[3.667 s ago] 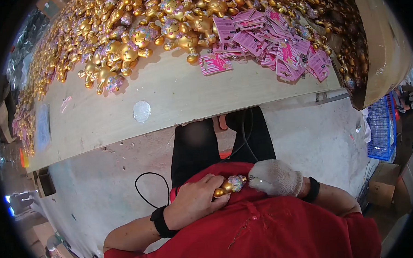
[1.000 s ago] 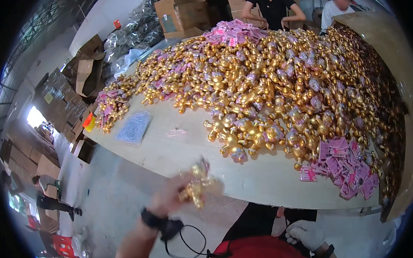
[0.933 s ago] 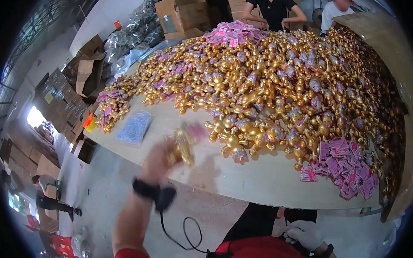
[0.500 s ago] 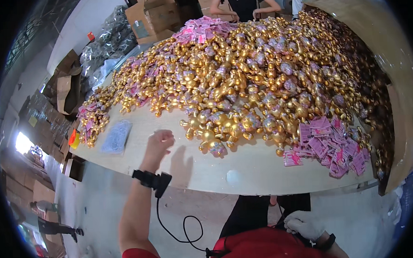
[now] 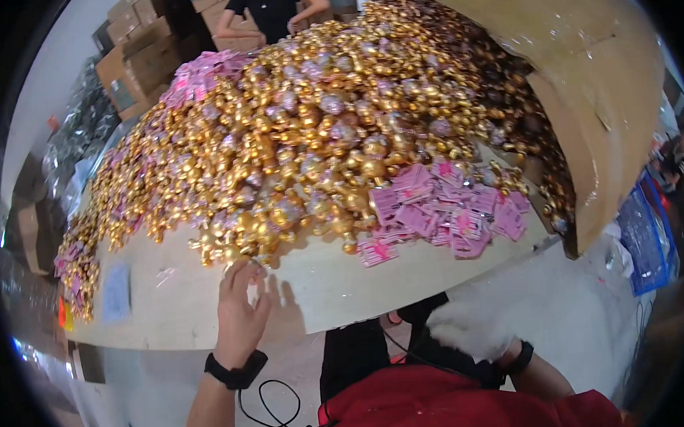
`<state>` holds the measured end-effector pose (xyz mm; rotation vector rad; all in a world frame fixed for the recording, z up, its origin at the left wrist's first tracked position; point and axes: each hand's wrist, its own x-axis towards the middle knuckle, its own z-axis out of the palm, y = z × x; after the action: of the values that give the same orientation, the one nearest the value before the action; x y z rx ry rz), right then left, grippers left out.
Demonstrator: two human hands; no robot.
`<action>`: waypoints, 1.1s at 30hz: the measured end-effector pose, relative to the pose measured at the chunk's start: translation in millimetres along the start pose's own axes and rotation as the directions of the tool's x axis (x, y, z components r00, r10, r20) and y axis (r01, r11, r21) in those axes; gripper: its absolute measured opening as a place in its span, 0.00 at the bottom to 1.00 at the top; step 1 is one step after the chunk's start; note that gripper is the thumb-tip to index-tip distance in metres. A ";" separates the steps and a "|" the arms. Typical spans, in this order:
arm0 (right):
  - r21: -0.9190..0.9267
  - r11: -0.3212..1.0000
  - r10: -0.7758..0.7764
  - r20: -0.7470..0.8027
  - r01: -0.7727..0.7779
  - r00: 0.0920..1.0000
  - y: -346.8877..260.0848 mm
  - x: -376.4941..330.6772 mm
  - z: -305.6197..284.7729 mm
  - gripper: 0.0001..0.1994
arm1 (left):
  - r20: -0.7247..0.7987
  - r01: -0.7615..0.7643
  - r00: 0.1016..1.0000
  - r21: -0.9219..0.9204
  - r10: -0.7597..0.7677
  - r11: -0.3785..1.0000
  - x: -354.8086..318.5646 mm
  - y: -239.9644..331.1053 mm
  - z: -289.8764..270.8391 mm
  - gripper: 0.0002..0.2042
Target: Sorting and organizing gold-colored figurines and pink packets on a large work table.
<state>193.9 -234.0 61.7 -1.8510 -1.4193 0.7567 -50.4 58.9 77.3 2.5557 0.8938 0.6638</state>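
Gold figurines (image 5: 315, 131) crowd upper centre; below, empty left hand (image 5: 241, 306), thumb apart; blurred right hand (image 5: 473, 331), grip unclear.

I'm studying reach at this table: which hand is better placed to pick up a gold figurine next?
Left, probably: the left hand is over the table, close to the nearest gold figurines. The gloved right hand is farther back, on the body side of the table's edge.

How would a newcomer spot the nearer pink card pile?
Across the table spreads a heap of gold figurines. At its near right edge lies the pink card pile, flat rather than rounded, nearer the gloved right hand than the far pink pile.
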 end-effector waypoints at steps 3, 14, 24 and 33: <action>0.241 0.961 0.202 -0.287 -0.133 0.936 16.2 -5.9 -23.3 0.09 | 0.079 -0.083 0.992 -0.148 0.096 0.985 6.7 38.2 16.9 0.20; 0.590 0.795 0.458 -0.737 0.143 0.497 63.4 -23.4 -61.2 0.09 | 0.175 -0.488 0.809 -0.333 0.562 0.807 53.8 180.2 100.3 0.17; -0.155 0.955 -0.024 -0.890 -0.252 0.455 94.1 -30.3 -70.8 0.15 | 0.182 -0.617 0.775 0.007 0.605 0.787 76.0 234.8 178.3 0.24; -0.527 0.764 -0.114 -0.678 -0.372 0.726 100.6 22.8 -84.7 0.25 | 0.311 -0.546 0.814 0.122 0.490 0.829 101.4 211.2 186.5 0.24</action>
<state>323.6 -243.6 31.7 -2.4054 -1.0837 -0.4489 222.2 -62.7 52.8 3.0138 0.1593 0.3532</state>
